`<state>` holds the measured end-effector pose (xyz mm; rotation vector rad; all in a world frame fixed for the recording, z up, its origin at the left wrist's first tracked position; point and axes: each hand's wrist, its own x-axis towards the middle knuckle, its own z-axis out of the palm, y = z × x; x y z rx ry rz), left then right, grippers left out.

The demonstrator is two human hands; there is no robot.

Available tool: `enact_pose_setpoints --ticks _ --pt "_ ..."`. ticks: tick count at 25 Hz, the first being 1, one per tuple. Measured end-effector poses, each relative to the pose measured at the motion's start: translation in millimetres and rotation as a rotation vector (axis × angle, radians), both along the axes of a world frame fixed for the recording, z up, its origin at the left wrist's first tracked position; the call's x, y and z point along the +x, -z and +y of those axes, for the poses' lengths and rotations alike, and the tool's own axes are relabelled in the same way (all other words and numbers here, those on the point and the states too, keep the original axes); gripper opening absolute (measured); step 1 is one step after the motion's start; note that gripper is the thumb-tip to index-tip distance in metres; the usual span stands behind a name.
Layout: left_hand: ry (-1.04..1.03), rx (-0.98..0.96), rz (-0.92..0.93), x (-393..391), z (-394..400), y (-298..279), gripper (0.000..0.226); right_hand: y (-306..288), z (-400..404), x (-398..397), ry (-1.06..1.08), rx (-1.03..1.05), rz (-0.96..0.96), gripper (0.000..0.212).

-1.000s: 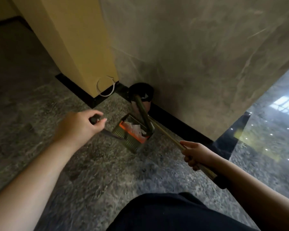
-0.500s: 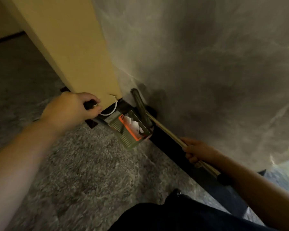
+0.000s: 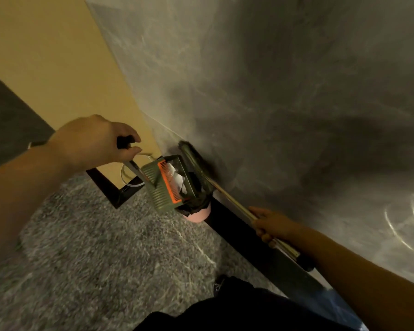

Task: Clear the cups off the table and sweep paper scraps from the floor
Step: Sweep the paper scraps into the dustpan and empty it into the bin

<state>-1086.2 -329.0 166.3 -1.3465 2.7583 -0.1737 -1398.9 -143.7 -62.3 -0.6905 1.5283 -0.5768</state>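
Observation:
My left hand grips the black end of a dustpan handle. The green dustpan with an orange comb strip is tilted over a small pink bin lined with a black bag. White paper scraps lie in the pan's mouth above the bin. My right hand holds the thin wooden stick of a broom. The dark broom head leans against the grey wall just behind the dustpan.
A grey marble wall fills the right side, with a black skirting along its foot. A yellow wall panel stands to the left, with a coiled white cable at its base. Speckled grey floor lies below; my dark trouser leg is at the bottom.
The dustpan has been lifted and tipped further over the pink bin. My view has moved closer to the wall. Both hands keep their grips.

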Motion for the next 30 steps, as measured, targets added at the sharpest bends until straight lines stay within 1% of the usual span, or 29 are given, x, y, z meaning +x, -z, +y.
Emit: enact_pose_setpoints --ticks 5,7,10,12,16,20,23,25,27,30 --pt "0.161 0.033 -0.165 -44 -51 23 0.042 19 -40 -6 -0.021 0.020 -0.002 0.058" --pt "0.220 0.031 -0.175 -67 -64 28 0.043 23 -49 -6 -0.026 0.023 -0.010 0.058" --pt "0.240 0.041 -0.210 -94 -77 26 0.038 25 -58 -11 -0.015 0.031 -0.035 0.058" --pt "0.258 0.032 -0.250 -108 -84 22 0.039 23 -63 -19 0.000 0.036 -0.061 0.057" --pt "0.360 0.013 -0.302 -143 -80 29 0.041 21 -63 -41 -0.013 0.033 -0.090 0.048" --pt "0.427 0.011 -0.395 -171 -74 33 0.038 29 -52 -55 -0.017 0.031 -0.052 0.054" --pt "0.460 0.010 -0.393 -186 -79 24 0.039 35 -45 -60 -0.026 0.023 -0.007 0.055" --pt "0.467 0.027 -0.412 -196 -72 32 0.035 38 -44 -62 -0.029 0.025 0.007 0.056" --pt "0.476 0.050 -0.462 -203 -63 43 0.030 38 -44 -65 -0.020 0.032 -0.011 0.056" --pt "0.487 0.022 -0.481 -207 -72 34 0.037 35 -46 -72 -0.012 0.024 -0.053 0.054"
